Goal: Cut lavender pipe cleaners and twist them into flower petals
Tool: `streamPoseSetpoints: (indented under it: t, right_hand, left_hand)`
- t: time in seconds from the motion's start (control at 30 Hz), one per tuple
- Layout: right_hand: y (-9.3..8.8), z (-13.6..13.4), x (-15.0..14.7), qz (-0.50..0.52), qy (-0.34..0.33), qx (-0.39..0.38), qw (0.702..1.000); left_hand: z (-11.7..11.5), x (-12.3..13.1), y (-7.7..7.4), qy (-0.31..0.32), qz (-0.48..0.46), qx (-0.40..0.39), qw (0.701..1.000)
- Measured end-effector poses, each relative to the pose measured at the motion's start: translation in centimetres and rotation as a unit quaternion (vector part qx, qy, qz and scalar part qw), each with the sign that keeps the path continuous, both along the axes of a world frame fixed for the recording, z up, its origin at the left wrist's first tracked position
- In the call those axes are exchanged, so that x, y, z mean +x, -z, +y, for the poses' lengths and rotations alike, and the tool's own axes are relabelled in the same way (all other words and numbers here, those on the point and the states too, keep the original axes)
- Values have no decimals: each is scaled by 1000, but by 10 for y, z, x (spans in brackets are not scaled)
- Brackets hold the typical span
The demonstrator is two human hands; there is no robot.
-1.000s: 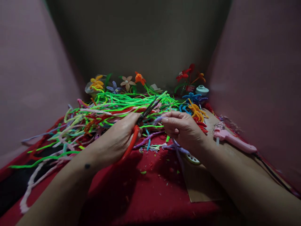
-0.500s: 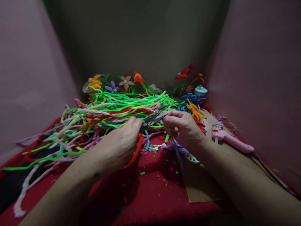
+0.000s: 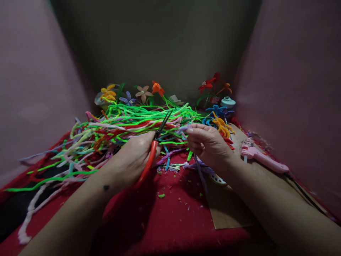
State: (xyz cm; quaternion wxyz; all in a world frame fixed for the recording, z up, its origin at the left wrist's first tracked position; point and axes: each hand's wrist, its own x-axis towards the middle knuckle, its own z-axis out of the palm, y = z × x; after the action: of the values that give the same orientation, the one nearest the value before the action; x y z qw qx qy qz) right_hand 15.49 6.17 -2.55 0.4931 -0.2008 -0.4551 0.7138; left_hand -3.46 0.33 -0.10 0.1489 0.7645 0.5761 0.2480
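Observation:
My left hand (image 3: 137,156) is wrapped round orange-handled scissors (image 3: 150,160), whose dark blades point up and away, nearly together. Between thumb and fingertips my right hand (image 3: 204,140) pinches a lavender pipe cleaner (image 3: 200,172); one end shows at the fingertips and a length hangs below the palm. The blades stand to the left of the pinched end, apart from it. Behind both hands spreads a pile of pipe cleaners (image 3: 149,113), mostly bright green, with pink, red and other colours.
Fuzzy flowers (image 3: 143,93) stand along the back, with blue and orange-yellow ones (image 3: 222,126) at the right. A pink glue gun (image 3: 263,160) lies on a cardboard sheet (image 3: 229,209), its cord trailing right. Small clippings (image 3: 161,196) dot the red cloth (image 3: 170,220).
The scissors have moved left, away from my right fingertips, and their blades have swung upright and come closer together. My right hand keeps its pinch, almost in place.

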Motion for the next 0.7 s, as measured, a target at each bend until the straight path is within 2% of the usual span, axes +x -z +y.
streamPoseSetpoints:
  t: [0.07, 0.23, 0.43, 0.7]
  right_hand:
    - [0, 0, -1, 10, -9, -19, 1000]
    - [1, 2, 0, 49, -63, -60, 995]
    - [1, 1, 0, 71, -90, -75, 991]
    - [3, -3, -4, 47, -81, -79, 992]
  left_hand:
    - [0, 0, -1, 5, 18, -17, 1000]
    - [-4, 3, 1, 66, 54, -25, 996]
    - [-5, 9, 3, 75, 71, -26, 994]
    - [-6, 13, 7, 72, 60, -4, 996]
